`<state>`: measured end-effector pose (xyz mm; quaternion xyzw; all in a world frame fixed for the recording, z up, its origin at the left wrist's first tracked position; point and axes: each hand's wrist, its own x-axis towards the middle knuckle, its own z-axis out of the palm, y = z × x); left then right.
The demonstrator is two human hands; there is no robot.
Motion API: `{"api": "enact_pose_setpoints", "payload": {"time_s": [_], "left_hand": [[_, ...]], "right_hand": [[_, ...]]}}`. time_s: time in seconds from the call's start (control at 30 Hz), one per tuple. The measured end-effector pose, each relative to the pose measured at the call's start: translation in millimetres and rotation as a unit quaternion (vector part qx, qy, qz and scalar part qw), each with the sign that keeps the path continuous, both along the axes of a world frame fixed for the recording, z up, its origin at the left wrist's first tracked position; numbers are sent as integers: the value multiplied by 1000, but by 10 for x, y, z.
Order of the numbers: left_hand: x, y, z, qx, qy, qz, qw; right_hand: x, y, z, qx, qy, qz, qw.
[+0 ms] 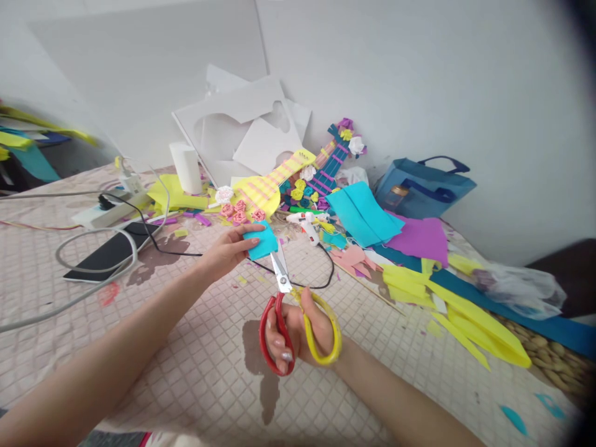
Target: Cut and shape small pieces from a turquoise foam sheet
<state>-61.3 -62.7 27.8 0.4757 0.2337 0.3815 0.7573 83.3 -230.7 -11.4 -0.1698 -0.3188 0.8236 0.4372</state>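
A small blue paper piece is pinched between the thumb and fingers of my left hand, held above the table. My right hand has its fingers through the handles of a pair of scissors, one handle red and the other yellow. The scissor blades are slightly parted, and their tips point up at the lower right corner of the blue piece. Behind the left hand lie pink paper flowers and a yellow guitar-shaped piece with pink strips.
Glue guns with a black cable lie beyond the scissors. Blue, purple and yellow sheets cover the right side, near a blue bag. At left are a black tablet-like object, a power strip and cables.
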Motion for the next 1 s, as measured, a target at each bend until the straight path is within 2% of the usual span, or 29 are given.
{"api": "enact_pose_setpoints", "payload": {"time_s": [0.37, 0.73, 1.0], "left_hand": [[-77, 61, 20, 26, -13, -63, 998], [-81, 73, -31, 38, 2, -88, 995], [-93, 72, 5, 50, 0, -85, 995]], "right_hand": [[23, 13, -20, 16, 15, 13, 1000], [12, 13, -20, 22, 2, 4, 1000], [16, 22, -50, 32, -3, -4, 999]]}}
